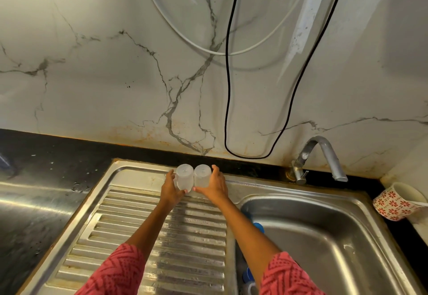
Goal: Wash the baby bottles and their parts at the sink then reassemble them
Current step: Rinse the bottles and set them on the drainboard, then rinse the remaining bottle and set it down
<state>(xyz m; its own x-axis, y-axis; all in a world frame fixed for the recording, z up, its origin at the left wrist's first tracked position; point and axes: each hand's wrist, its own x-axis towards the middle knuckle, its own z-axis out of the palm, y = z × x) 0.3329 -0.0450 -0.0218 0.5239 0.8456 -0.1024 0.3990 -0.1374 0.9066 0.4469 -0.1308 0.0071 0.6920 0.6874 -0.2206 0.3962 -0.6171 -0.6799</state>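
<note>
The left hand [171, 190] curls round the left translucent plastic baby bottle body [184, 177], thumb near its lower edge and fingers wrapped behind. The right hand [214, 187] holds the right translucent plastic baby bottle body [202, 176] the same way. The 2 bottles stand side by side, touching or very nearly so, at the 12 o'clock end of the ribbed stainless-steel draining board [162, 236]. Each seems inverted, closed base up and long axis upright, though blur leaves the mouths unclear.

From this grip the steel sink basin [335, 236] lies toward 4 o'clock, and the blue plastic bottle parts [259, 227] sit at its near-left wall, partly hidden by the right forearm. The right hand is nearer them, so fetching those parts probably falls to it. The curved metal tap [320, 155] stands at 2 o'clock.
</note>
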